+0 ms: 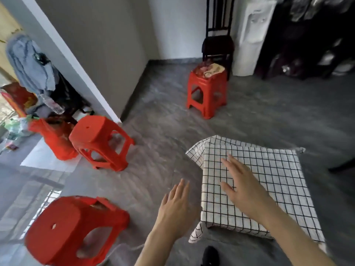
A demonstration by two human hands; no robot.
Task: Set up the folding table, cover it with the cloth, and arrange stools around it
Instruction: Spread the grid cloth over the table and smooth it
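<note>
The left hand (175, 206) is hanging over bare floor just beside the table's near-left corner, fingers straight and loosely spread, holding nothing. The right hand (240, 186) is lying over the checked cloth (269, 179), fingers straight and spread, palm down; whether it is pressing the fabric or hovering just above it cannot be determined.

The cloth is covering the folding table (238, 228) completely, with corners draping past the near-left and far-left edges, so the covering step appears finished. The flat palm suggests smoothing or steadying the cloth.

The nearest stool (71, 229) is sitting at lower left, apart from the table. It appears tilted, though wide-angle distortion makes this uncertain. A second stool (99, 143) is positioned farther left, near the wall corner, beside a red bag (51, 139). A third stool (207, 91) is standing upright beyond the table, with unidentified items resting on its seat, in front of a dark chair (219, 41) and a white water dispenser (251, 35).

No stool is touching the table; the arranging step is judged outstanding.
</note>
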